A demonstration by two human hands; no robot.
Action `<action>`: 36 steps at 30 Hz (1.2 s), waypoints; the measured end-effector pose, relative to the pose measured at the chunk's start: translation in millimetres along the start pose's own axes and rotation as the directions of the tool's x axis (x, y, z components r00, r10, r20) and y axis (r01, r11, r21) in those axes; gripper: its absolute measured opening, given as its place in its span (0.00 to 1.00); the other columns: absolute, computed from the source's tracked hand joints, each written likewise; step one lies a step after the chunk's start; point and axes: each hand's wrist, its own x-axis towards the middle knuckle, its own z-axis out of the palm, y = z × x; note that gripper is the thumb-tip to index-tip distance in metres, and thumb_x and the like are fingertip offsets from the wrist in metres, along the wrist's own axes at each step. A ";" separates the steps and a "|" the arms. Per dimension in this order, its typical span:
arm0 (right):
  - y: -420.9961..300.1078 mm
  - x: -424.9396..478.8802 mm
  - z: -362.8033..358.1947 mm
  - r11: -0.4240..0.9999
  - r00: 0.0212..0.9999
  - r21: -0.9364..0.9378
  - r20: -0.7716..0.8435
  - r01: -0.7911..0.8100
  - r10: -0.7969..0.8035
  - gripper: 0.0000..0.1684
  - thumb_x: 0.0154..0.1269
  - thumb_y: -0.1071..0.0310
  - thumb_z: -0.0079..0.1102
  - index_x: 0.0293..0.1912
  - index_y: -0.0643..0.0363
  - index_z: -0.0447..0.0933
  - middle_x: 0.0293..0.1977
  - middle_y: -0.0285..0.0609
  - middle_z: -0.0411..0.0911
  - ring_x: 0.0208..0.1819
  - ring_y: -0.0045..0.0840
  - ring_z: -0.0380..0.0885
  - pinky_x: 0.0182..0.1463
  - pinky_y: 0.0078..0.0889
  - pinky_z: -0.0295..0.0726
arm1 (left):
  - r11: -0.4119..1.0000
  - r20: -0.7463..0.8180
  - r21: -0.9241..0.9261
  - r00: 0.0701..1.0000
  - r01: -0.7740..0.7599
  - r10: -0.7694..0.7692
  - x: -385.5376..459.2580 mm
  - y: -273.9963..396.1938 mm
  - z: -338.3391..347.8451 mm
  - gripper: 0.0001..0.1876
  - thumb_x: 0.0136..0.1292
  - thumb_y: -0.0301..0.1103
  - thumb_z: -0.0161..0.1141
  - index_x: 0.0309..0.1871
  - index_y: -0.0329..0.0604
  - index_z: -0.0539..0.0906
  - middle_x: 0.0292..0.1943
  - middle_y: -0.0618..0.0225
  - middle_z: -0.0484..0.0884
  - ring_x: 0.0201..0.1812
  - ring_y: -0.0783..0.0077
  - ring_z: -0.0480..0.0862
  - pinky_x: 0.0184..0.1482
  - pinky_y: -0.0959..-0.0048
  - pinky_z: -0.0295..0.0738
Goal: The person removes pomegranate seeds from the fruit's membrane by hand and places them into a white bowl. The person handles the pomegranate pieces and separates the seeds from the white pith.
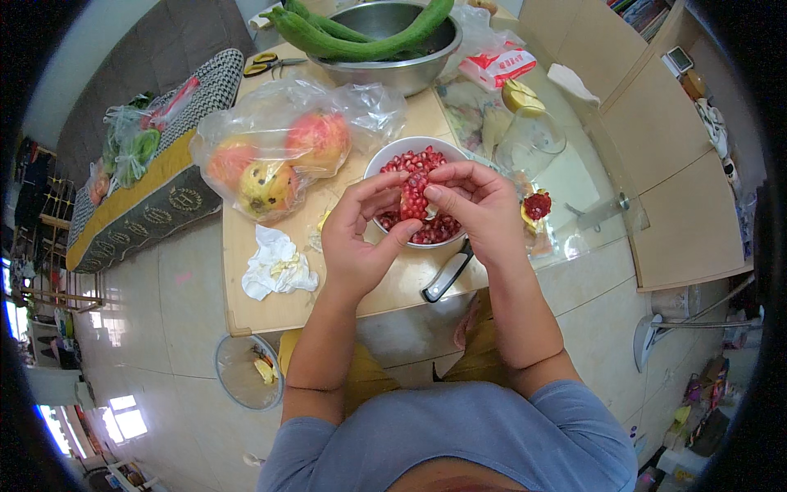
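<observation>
Between my two hands is a piece of pomegranate [414,195] with red seeds clustered on it, held over a white bowl [376,161]. My left hand [363,237] has its fingertips and thumb at the piece's left side. On the other side, the thumb and fingers of my right hand [482,206] grip its upper right. Loose pomegranate seeds [439,230] lie in the bowl, partly hidden by my hands. A knife with a black and grey handle [447,273] rests by the bowl, its blade out of sight.
A clear plastic bag [276,117] holds whole pomegranates [316,142]. Behind it stand scissors [270,63] and a steel bowl [393,77] with long green gourds [369,46]. Crumpled tissue [278,264] lies left, a glass [530,144] and another pomegranate piece [537,206] right. A bin [224,375] stands below.
</observation>
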 end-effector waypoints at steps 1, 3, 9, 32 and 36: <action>-0.1 0.1 -0.6 1.000 1.000 0.000 0.004 -0.002 0.002 0.10 0.57 0.78 0.64 0.41 0.66 0.77 0.38 0.41 0.80 0.39 0.19 0.80 0.45 0.19 0.80 | 1.000 0.017 0.000 1.000 -0.003 0.003 0.2 -1.1 -1.3 0.25 0.52 0.21 0.68 0.55 0.33 0.73 0.56 0.56 0.76 0.55 0.67 0.78 0.55 0.71 0.75; -2.4 -0.2 -0.5 1.000 1.000 -0.020 -0.005 -0.020 0.020 0.11 0.58 0.78 0.64 0.42 0.66 0.78 0.38 0.42 0.81 0.39 0.19 0.80 0.45 0.19 0.80 | 1.000 0.051 0.001 0.999 -0.010 0.010 0.7 -5.5 -4.8 0.29 0.53 0.20 0.66 0.60 0.32 0.71 0.57 0.56 0.74 0.55 0.67 0.78 0.56 0.71 0.75; -6.9 -0.2 0.1 0.997 0.998 -0.031 0.003 -0.064 0.064 0.11 0.59 0.78 0.62 0.44 0.67 0.77 0.40 0.43 0.80 0.40 0.19 0.80 0.46 0.20 0.80 | 0.999 0.083 -0.052 0.997 0.008 -0.004 3.3 -5.5 -4.3 0.30 0.54 0.19 0.64 0.62 0.33 0.69 0.59 0.56 0.73 0.57 0.68 0.77 0.56 0.73 0.74; -2.1 -0.8 -3.2 0.956 0.997 -0.293 0.059 -0.033 0.052 0.08 0.61 0.68 0.63 0.36 0.64 0.80 0.30 0.33 0.80 0.32 0.11 0.75 0.36 0.17 0.75 | 0.998 0.077 -0.064 0.997 0.012 -0.007 2.6 -4.6 -2.5 0.29 0.52 0.19 0.66 0.60 0.34 0.71 0.60 0.55 0.71 0.58 0.64 0.75 0.54 0.71 0.78; -2.6 -0.8 -3.9 0.955 0.996 -0.293 0.061 -0.042 0.062 0.09 0.63 0.68 0.61 0.38 0.64 0.79 0.30 0.32 0.79 0.33 0.11 0.75 0.37 0.17 0.76 | 0.995 0.067 -0.090 0.997 0.039 -0.033 2.2 -4.6 -2.3 0.29 0.53 0.19 0.66 0.60 0.32 0.71 0.60 0.54 0.71 0.58 0.63 0.75 0.54 0.71 0.78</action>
